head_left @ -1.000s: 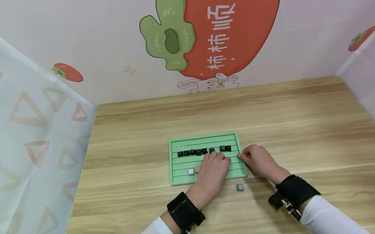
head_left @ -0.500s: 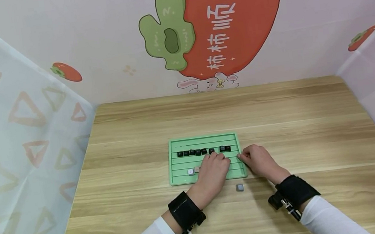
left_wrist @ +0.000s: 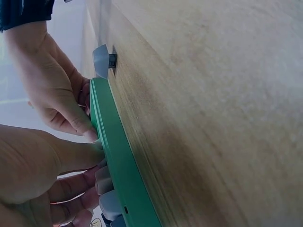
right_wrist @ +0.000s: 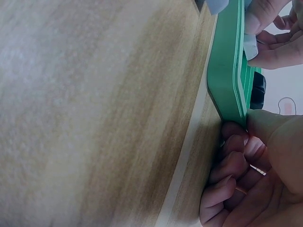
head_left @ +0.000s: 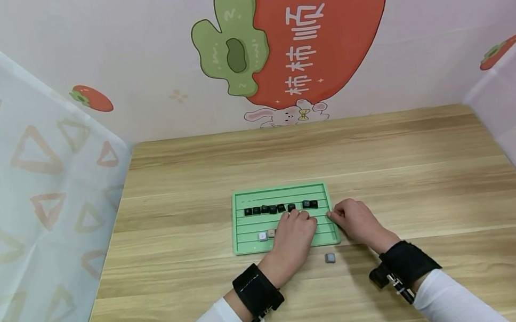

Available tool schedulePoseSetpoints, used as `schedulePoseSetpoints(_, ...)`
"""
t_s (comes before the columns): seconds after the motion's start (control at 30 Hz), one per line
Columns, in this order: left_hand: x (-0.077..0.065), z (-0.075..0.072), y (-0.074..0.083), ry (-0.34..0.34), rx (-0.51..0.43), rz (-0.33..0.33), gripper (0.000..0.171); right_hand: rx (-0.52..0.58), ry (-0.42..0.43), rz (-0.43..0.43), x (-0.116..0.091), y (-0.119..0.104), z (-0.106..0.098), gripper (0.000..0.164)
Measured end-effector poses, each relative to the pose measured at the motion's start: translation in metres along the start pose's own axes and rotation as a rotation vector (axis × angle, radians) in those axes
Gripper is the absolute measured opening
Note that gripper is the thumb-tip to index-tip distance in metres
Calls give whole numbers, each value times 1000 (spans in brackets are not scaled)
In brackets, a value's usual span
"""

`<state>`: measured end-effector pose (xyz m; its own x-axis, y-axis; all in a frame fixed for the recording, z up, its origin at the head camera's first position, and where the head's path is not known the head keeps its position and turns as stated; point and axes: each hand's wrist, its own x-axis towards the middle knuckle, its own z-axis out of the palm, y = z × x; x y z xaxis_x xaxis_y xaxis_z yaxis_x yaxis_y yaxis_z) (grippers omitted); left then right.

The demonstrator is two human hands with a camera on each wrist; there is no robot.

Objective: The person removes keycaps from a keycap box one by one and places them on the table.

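Observation:
A green tray with ridged rows [head_left: 235,239] lies on the table. Over its lower middle is my left hand [head_left: 293,237]; the right wrist view shows its thumb and finger pinching a light grey keycap [right_wrist: 251,46]. At the tray's right edge, my right hand [head_left: 359,226] grips the corner, thumb on the rim and fingers curled against the side. Several black keycaps [head_left: 264,209] form an upper row with gaps. A white keycap [head_left: 263,236] and a pinkish keycap [head_left: 272,233] sit in a lower row, left of my left hand, which hides what lies beneath.
One loose grey keycap [head_left: 330,258] lies on the wooden table [head_left: 186,288] just in front of the tray; the left wrist view shows it on its side, stem visible. A printed cloth backdrop [head_left: 147,88] stands behind the table, with cloth on both sides.

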<state>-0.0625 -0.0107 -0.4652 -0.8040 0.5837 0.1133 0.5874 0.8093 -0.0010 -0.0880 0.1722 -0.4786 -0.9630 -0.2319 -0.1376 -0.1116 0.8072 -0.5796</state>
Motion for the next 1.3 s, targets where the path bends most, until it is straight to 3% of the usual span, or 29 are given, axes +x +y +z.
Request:
schedulePoseSetpoints(1.0,-1,-11,3,60,-10,4,15,4,-19,24,1,-1,-1,40)
schedulePoseSetpoints(1.3,-3,-11,7,35,-34,3,13,13,-16,24,1,0,0,42)
